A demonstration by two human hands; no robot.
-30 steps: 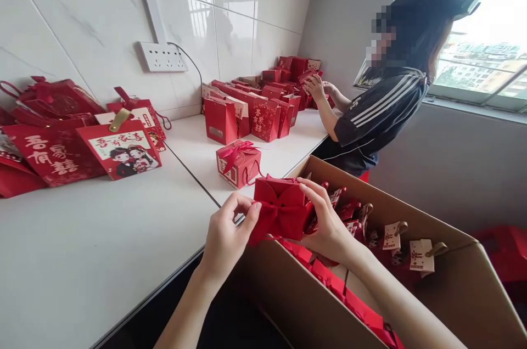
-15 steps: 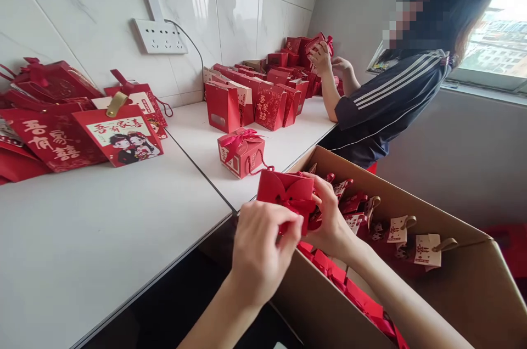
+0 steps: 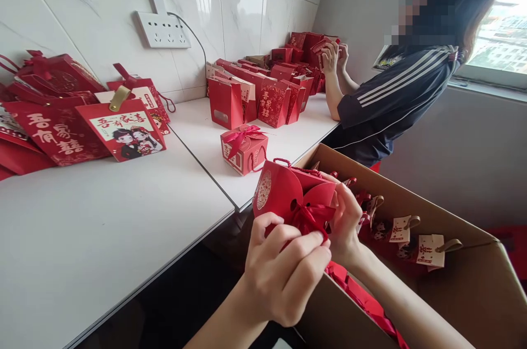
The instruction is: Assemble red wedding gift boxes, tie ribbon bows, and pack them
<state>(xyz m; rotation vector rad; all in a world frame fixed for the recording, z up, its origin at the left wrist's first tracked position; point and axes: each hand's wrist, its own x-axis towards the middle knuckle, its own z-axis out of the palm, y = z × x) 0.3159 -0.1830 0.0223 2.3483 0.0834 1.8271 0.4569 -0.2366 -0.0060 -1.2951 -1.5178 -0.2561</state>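
Both my hands hold a small red gift box with a gold round emblem and a red ribbon bow, above the near corner of an open cardboard carton. My left hand is closed, its fingertips pinching the ribbon at the box's front. My right hand grips the box's right side, fingers curled round it. A finished red box with a pink-red bow stands on the white counter just beyond.
The carton holds several red boxes and cream tags. Red paper gift bags lie at the left against the tiled wall, more stand at the back. A person in a dark striped jacket handles a red box at the far end.
The box has turned so its emblem side faces me and has risen slightly. My left hand moved from the box's left edge onto the ribbon at the front. The other person's hands lifted.
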